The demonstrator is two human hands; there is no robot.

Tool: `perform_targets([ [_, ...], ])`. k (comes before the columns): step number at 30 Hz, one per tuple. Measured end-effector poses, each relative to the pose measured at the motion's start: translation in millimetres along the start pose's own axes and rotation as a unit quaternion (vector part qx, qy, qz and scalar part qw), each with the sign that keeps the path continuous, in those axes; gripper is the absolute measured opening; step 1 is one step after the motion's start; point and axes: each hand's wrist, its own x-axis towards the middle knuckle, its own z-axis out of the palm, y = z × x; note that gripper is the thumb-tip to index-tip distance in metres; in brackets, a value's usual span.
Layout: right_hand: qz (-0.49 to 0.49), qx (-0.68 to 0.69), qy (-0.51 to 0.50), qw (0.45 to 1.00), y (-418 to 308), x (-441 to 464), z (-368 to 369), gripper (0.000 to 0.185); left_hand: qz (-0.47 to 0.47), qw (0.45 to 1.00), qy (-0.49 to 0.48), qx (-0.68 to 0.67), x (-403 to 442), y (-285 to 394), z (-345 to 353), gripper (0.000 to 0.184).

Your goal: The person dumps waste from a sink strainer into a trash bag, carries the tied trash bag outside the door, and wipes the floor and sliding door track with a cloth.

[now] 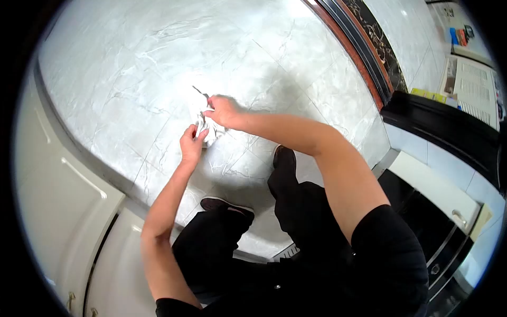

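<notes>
Both hands are closed on a crumpled white cloth (pixel 214 133), held above the pale tiled floor in front of my feet. My left hand (pixel 191 143) pinches its near left side between thumb and fingers. On the upper right side, my right hand (pixel 223 112) grips the cloth with its fingers bent round it. A thin dark strip (pixel 198 91) sticks out past the cloth's upper end, close to the right fingertips; what it is I cannot make out. The folds hide part of the fingers.
Cream cabinet doors (pixel 63 195) line the left side. A dark-edged door threshold (pixel 359 53) crosses the upper right. At the right are a curved black edge (pixel 443 134) and a black-and-white cabinet (pixel 422 206). My shoes (pixel 227 206) stand on the marbled floor (pixel 132 95).
</notes>
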Motion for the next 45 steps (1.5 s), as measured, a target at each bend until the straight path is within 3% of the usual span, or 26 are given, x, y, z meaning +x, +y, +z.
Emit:
perform_targets([
  [1,0.006,0.002,0.009,1.0,1,-6,-7,0.039,0.008,1.0,-0.007,0.003,3,-1,-2,0.032],
  [3,0.037,0.129,-0.055,0.989,8,-23,-25,0.033,0.133,0.988,0.025,-0.071,7,-3,-8,0.035],
  [4,0.004,0.181,0.02,0.983,28,-25,-15,0.028,0.103,0.988,0.032,-0.11,14,-9,-12,0.037],
  [5,0.003,0.178,0.031,0.984,47,-26,-13,0.028,0.077,0.985,0.044,-0.15,24,-10,-16,0.038],
  [7,-0.057,0.145,0.171,0.973,78,-47,-28,0.023,0.046,0.977,0.034,-0.207,22,38,-42,0.033],
  [9,-0.044,0.118,0.289,0.949,117,-54,-44,0.023,0.017,0.957,0.017,-0.288,38,62,-61,0.023],
  [11,0.136,0.222,0.307,0.915,119,-76,-85,0.025,0.073,0.953,0.015,-0.292,43,96,-68,0.02],
  [13,0.101,0.286,0.348,0.887,154,-96,-115,0.028,0.126,0.946,0.009,-0.299,42,129,-65,0.019],
  [15,0.116,0.227,0.481,0.839,181,-118,-133,0.029,0.199,0.925,-0.039,-0.32,39,157,-58,0.017],
  [16,0.126,0.219,0.498,0.829,183,-136,-140,0.03,0.225,0.907,-0.04,-0.354,37,166,-47,0.018],
  [19,0.213,0.215,0.537,0.787,241,-181,-134,0.043,0.216,0.951,-0.049,-0.214,44,157,-22,0.021],
  [20,0.211,0.215,0.538,0.787,254,-187,-122,0.043,0.231,0.964,-0.031,-0.129,54,140,-5,0.027],
  [22,0.325,-0.129,0.508,0.787,257,-191,-109,0.064,0.263,0.963,-0.02,0.045,63,123,7,0.052],
  [23,0.322,-0.129,0.509,0.788,252,-187,-103,0.064,0.264,0.963,-0.016,0.044,64,121,7,0.052],
  [25,0.224,-0.197,0.431,0.852,201,-156,-79,0.081,0.359,0.929,0.028,0.09,62,120,6,0.056],
  [27,0.254,-0.088,0.375,0.887,183,-113,-51,0.094,0.358,0.929,0.037,0.088,68,117,3,0.057],
  [30,0.308,-0.042,0.326,0.893,176,-48,-27,0.105,0.382,0.914,0.047,0.131,70,116,0,0.055],
  [32,0.178,-0.114,0.38,0.901,175,-18,-35,0.113,0.382,0.914,0.04,0.132,68,116,-5,0.055],
  [37,0.085,-0.267,0.347,0.895,184,75,-125,0.125,0.397,0.907,0.027,0.139,68,104,-18,0.055],
  [41,0.112,-0.189,0.39,0.894,178,169,-203,0.125,0.388,0.907,0.027,0.162,53,93,-34,0.054],
  [43,0.027,-0.142,0.348,0.926,159,210,-210,0.12,0.393,0.904,0.026,0.166,49,85,-35,0.055],
  [45,-0.065,-0.185,0.276,0.941,119,249,-175,0.112,0.421,0.892,0.019,0.163,42,78,-32,0.054],
])
